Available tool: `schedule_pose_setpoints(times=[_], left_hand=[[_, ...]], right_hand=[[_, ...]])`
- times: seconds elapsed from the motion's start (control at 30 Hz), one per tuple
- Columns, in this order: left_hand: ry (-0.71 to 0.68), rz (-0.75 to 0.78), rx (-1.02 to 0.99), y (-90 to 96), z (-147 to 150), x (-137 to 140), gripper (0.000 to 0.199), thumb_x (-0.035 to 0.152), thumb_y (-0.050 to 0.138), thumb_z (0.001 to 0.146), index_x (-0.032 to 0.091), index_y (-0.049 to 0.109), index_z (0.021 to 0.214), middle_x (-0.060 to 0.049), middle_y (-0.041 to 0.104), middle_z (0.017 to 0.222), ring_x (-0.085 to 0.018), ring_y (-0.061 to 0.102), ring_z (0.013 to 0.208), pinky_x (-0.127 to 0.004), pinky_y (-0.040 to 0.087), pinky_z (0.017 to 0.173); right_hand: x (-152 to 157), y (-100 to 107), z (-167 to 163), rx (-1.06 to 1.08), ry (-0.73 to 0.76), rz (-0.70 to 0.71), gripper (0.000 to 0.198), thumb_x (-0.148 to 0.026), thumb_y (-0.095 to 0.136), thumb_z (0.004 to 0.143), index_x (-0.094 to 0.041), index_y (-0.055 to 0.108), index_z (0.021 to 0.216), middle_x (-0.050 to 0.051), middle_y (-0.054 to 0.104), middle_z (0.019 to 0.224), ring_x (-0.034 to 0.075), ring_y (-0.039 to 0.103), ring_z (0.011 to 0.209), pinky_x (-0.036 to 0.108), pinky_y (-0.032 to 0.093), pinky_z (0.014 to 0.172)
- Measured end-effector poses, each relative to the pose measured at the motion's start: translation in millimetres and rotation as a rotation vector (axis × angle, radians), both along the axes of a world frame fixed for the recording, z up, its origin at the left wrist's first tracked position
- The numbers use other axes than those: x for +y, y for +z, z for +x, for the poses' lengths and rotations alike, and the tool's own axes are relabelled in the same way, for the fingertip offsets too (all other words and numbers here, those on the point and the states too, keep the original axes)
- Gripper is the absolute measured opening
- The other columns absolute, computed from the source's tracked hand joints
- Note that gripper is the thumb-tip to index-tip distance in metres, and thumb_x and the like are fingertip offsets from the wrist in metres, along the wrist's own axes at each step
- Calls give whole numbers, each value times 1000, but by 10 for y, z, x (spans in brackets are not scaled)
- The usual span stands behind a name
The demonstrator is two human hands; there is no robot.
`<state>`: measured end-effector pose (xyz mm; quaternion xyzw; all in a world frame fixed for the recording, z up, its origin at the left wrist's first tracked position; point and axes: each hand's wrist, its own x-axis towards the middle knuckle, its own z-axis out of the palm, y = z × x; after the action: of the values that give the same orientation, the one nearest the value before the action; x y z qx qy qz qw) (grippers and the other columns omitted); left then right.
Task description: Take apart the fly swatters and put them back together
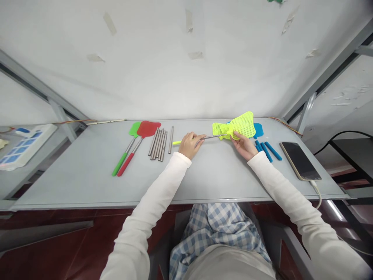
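Yellow swatter point(244, 123) held between both hands over the table point(212, 175)

In the head view, the only one, we find the left hand point(190, 145) closed around the lower part of the swatter, its yellow handle point(176, 142) jutting out to the left. The metal shaft point(213, 136) runs rightward to the neck of the mesh head. We note the right hand point(244, 146) pinching that neck between thumb and fingers; we cannot tell how far the shaft is seated.

Behind the held head we observe further yellow mesh point(217, 128) and a blue swatter head point(258, 130). Near the right hand lie blue handles point(273, 151), and beyond them a phone point(300, 160) with a cable point(317, 190) attached.

To the left we record a cluster of metal rods point(159, 144), one rod point(171, 140) apart from it, and a red swatter point(148, 128) partly overlapping a green swatter point(120, 164).
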<state>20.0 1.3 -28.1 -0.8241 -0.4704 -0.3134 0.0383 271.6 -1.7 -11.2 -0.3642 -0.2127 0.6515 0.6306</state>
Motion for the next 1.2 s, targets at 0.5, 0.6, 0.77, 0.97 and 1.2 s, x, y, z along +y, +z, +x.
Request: schedule_pose_setpoints(times=[0.5,0.6,0.77,0.97,1.2], left_hand=[[22,-27,-19,-25,6,7,40,42,39,96,25,66,121,-6,57,85,-18,50,83,-31,42,81],[11,-34,-39,-46,27,-3,41,42,38,96,25,65,122,-6,56,85,-18,50,83,-31,43,81],[-8,-33,-49,-59,50,-14,41,40,37,97,23,64,123,-5,55,83,-17,51,82,-30,44,80],[7,-25,-39,-39,45,-15,40,41,38,97,25,65,122,-5,55,83,-17,51,81,-30,43,79],[1,-34,-46,-38,45,-27,43,44,36,97,26,64,123,-5,54,81,-16,50,80,-30,44,79]], right_hand=[[23,-65,16,-20,30,41,24,-12,76,66,-25,66,84,-4,71,95,12,64,102,19,57,89],[14,-64,7,-29,39,63,30,-14,77,66,-27,66,90,-6,71,93,11,65,101,19,57,90],[11,-68,0,17,13,71,30,-12,77,66,-28,66,90,-7,72,91,9,67,94,19,57,88],[20,-80,-4,28,19,39,27,-12,78,65,-25,66,85,-5,72,95,11,65,101,18,57,89],[-3,-46,-19,45,12,19,25,-11,76,67,-26,66,86,-4,71,96,11,65,101,20,58,87]])
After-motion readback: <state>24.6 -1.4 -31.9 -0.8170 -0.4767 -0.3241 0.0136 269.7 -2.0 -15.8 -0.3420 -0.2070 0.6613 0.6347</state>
